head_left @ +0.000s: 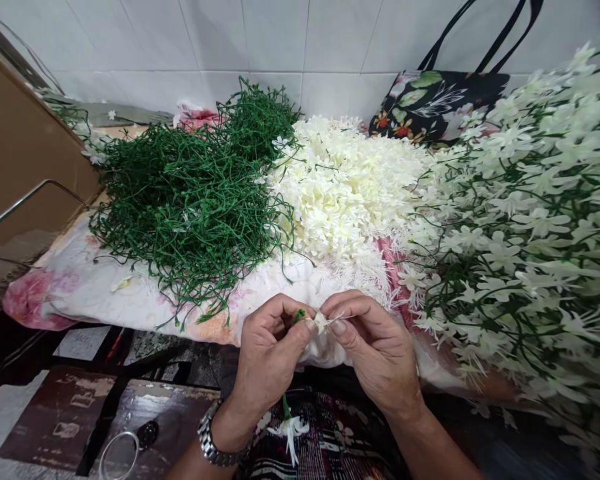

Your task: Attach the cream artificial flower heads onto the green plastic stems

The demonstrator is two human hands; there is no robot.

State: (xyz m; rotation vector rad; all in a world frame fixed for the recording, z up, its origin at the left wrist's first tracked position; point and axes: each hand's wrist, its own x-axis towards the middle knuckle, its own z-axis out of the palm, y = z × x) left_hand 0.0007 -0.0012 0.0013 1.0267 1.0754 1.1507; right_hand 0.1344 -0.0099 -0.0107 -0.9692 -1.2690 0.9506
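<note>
My left hand (pixel 275 350) is closed, pinching a green artificial flower stem whose bud-like green tip (pixel 300 315) pokes up between thumb and finger. Below that hand hangs a white artificial flower (pixel 291 430), apparently on the same stem. My right hand (pixel 375 347) is closed too, its thumb and forefinger pinching a small white petal piece (pixel 321 323) with thin white threads. The two hands almost meet at that piece. Just beyond them lie a heap of bare green stems (pixel 190 193) and a heap of loose white petals (pixel 345 187).
Finished-looking white flowers on stems (pixel 530 240) are piled high at the right. A floral cloth (pixel 105 287) covers the work surface. A black flowered bag (pixel 440 103) leans on the tiled wall (pixel 275 40). A cardboard box (pixel 30 133) stands at the left.
</note>
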